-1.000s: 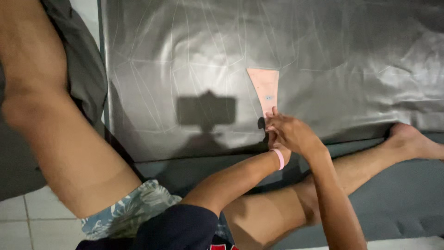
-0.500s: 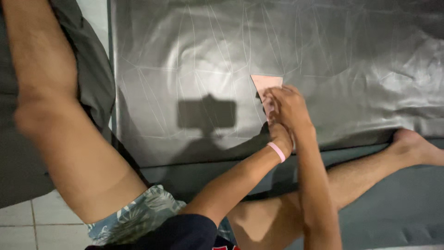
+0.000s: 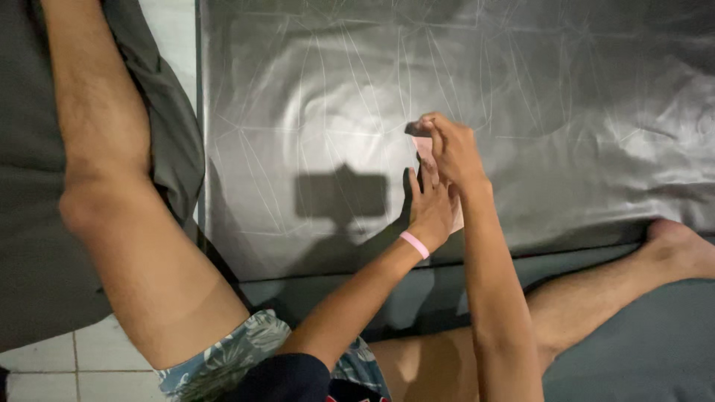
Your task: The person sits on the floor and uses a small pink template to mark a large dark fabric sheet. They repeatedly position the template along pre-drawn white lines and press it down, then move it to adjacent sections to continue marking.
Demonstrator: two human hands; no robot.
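Observation:
A small pink paper [image 3: 425,151] lies on a crinkled silver sheet [image 3: 313,112], mostly hidden under both hands. My right hand [image 3: 453,151] pinches the paper's far edge between fingertips and thumb, lifting it slightly. Just below, my left hand [image 3: 429,210], with a pink band at the wrist, presses the near part of the paper flat with its fingers stretched out. The two hands touch each other above the paper.
The silver sheet covers a grey mat [image 3: 640,350]. My bare legs frame the spot: a bent knee [image 3: 89,208] at the left, a foot [image 3: 674,242] at the sheet's right near edge. A dark rectangular shadow [image 3: 341,195] falls left of the hands. White floor tiles [image 3: 45,365] show bottom left.
Both hands have moved farther onto the sheet and over the pink paper. The paper lay flat and plainly visible before; now the hands cover most of it and its far edge is lifted.

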